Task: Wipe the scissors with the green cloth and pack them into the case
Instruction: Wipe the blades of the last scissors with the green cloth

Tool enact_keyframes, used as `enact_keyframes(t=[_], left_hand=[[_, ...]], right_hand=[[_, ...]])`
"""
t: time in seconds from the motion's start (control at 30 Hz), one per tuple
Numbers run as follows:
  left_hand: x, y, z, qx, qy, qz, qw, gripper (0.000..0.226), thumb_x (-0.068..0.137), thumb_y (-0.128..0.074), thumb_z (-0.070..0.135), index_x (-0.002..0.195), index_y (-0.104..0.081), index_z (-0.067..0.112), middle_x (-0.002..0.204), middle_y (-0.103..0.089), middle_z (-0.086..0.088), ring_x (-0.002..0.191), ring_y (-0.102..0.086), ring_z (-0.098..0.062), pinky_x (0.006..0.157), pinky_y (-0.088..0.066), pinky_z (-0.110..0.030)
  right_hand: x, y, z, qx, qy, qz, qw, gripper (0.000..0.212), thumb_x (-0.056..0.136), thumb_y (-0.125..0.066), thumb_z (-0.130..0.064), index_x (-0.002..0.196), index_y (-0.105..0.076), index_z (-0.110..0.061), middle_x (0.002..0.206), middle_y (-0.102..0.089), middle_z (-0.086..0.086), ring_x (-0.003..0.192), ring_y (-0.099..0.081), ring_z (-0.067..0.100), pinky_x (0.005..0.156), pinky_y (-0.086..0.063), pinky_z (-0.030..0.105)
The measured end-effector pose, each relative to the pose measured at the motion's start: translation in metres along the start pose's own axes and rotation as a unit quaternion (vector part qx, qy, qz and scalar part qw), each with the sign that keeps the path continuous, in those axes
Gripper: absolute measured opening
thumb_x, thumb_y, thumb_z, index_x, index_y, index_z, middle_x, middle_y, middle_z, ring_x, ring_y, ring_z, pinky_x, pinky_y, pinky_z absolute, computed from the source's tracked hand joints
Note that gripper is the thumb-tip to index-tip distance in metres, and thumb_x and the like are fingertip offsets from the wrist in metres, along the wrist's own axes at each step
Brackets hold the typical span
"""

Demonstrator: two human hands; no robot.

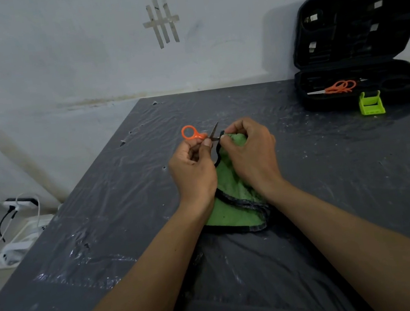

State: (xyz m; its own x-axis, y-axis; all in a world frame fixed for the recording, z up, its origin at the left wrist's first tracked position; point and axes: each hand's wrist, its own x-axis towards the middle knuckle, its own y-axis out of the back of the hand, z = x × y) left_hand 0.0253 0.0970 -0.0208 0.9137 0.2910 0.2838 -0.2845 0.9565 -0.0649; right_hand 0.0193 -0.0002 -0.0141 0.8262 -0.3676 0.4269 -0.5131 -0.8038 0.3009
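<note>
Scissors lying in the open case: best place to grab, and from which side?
Take the orange handle loops, coming from above. The scissors lie flat in the lower tray of the case, blades pointing left; the raised lid blocks the rear, the tray wall the front. Probably pinch a loop, not the thin blades.

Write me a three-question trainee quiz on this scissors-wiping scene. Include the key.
1. Multiple choice: which grips the scissors being wiped? A) left hand B) right hand
2. True or false: the right hand holds the green cloth.
3. Fill in: a second pair of scissors lies in the open ____.
Key: 1 A; 2 true; 3 case.
</note>
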Motion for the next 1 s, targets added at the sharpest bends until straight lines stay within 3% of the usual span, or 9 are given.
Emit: enact_keyframes(t=[0.13, 0.23, 0.3, 0.37, 0.5, 0.67, 0.8, 0.93, 1.0], left_hand=[[0.003, 0.003, 0.001, -0.006, 0.002, -0.002, 1.0, 0.019, 0.088, -0.063, 0.01, 0.082, -0.066, 0.027, 0.079, -0.069, 0.004, 0.075, -0.065, -0.009, 0.073, -0.053, -0.028], [0.006, 0.006, 0.004, -0.041, 0.038, 0.004, 0.998, 0.011, 0.086, -0.065, 0.01, 0.088, -0.063, 0.02, 0.073, -0.069, 0.003, 0.071, -0.066, -0.009, 0.067, -0.05, -0.029], [0.008, 0.009, 0.007, -0.073, 0.07, 0.007, 0.995, 0.028, 0.085, -0.067, 0.008, 0.102, -0.048, 0.017, 0.071, -0.07, 0.002, 0.072, -0.069, -0.01, 0.062, -0.049, -0.026], [0.011, 0.014, 0.01, -0.078, 0.066, -0.004, 0.995, 0.038, 0.085, -0.065, 0.007, 0.101, -0.035, 0.022, 0.074, -0.069, -0.004, 0.074, -0.07, -0.014, 0.059, -0.049, -0.022], [0.017, 0.023, 0.016, -0.014, 0.005, -0.076, 0.997, 0.015, 0.091, -0.058, 0.007, 0.095, -0.054, 0.021, 0.079, -0.069, -0.005, 0.071, -0.069, -0.006, 0.059, -0.05, -0.02], [0.019, 0.024, 0.021, -0.04, 0.025, -0.108, 0.993, 0.022, 0.095, -0.051, 0.006, 0.096, -0.069, 0.019, 0.085, -0.072, -0.001, 0.078, -0.07, -0.005, 0.067, -0.054, -0.018], [0.025, 0.026, 0.02, -0.062, 0.053, -0.161, 0.984, 0.031, 0.091, -0.048, -0.003, 0.101, -0.07, 0.016, 0.09, -0.075, 0.005, 0.094, -0.071, -0.017, 0.085, -0.056, -0.037], [0.026, 0.029, 0.018, -0.024, 0.019, -0.184, 0.982, 0.033, 0.088, -0.057, -0.006, 0.118, -0.062, 0.007, 0.101, -0.07, -0.002, 0.091, -0.07, -0.004, 0.076, -0.052, -0.015], [0.026, 0.028, 0.016, -0.013, -0.002, -0.163, 0.986, 0.034, 0.085, -0.061, -0.007, 0.116, -0.062, 0.006, 0.1, -0.07, -0.003, 0.084, -0.069, 0.0, 0.074, -0.051, -0.012]], right_hand=[[0.001, 0.001, 0.001, 0.002, -0.004, 0.005, 1.0, 0.006, 0.083, -0.064, -0.018, 0.079, -0.06, -0.022, 0.077, -0.061, -0.012, 0.084, -0.06, 0.014, 0.066, -0.044, 0.021], [0.004, 0.001, 0.005, 0.007, -0.017, 0.01, 1.0, 0.01, 0.084, -0.064, -0.021, 0.078, -0.057, -0.027, 0.081, -0.061, -0.013, 0.09, -0.059, 0.017, 0.069, -0.047, 0.026], [0.005, 0.001, 0.007, 0.017, -0.029, 0.018, 0.999, 0.011, 0.084, -0.064, -0.023, 0.078, -0.057, -0.028, 0.082, -0.061, -0.013, 0.091, -0.059, 0.018, 0.068, -0.046, 0.026], [0.006, 0.002, 0.009, 0.022, -0.034, 0.024, 0.999, 0.007, 0.084, -0.065, -0.024, 0.081, -0.059, -0.027, 0.084, -0.062, -0.013, 0.09, -0.059, 0.015, 0.071, -0.047, 0.025], [0.006, 0.005, 0.007, 0.043, -0.037, 0.03, 0.998, 0.005, 0.085, -0.066, -0.022, 0.084, -0.062, -0.021, 0.082, -0.062, -0.014, 0.076, -0.058, 0.0, 0.06, -0.042, 0.006], [0.007, 0.005, 0.009, 0.069, -0.056, 0.042, 0.995, 0.007, 0.083, -0.067, -0.022, 0.085, -0.064, -0.016, 0.084, -0.066, -0.007, 0.075, -0.06, 0.004, 0.061, -0.045, 0.011], [0.008, 0.006, 0.011, 0.075, -0.054, 0.045, 0.995, 0.008, 0.084, -0.067, -0.021, 0.086, -0.064, -0.014, 0.085, -0.066, -0.006, 0.074, -0.059, 0.001, 0.061, -0.044, 0.008], [0.008, 0.006, 0.011, 0.08, -0.053, 0.045, 0.994, 0.009, 0.084, -0.067, -0.021, 0.087, -0.064, -0.014, 0.086, -0.066, -0.006, 0.077, -0.06, 0.003, 0.063, -0.045, 0.009], [0.007, 0.006, 0.011, 0.084, -0.049, 0.044, 0.994, 0.009, 0.084, -0.068, -0.021, 0.087, -0.064, -0.013, 0.086, -0.066, -0.005, 0.079, -0.06, 0.004, 0.063, -0.044, 0.008]])
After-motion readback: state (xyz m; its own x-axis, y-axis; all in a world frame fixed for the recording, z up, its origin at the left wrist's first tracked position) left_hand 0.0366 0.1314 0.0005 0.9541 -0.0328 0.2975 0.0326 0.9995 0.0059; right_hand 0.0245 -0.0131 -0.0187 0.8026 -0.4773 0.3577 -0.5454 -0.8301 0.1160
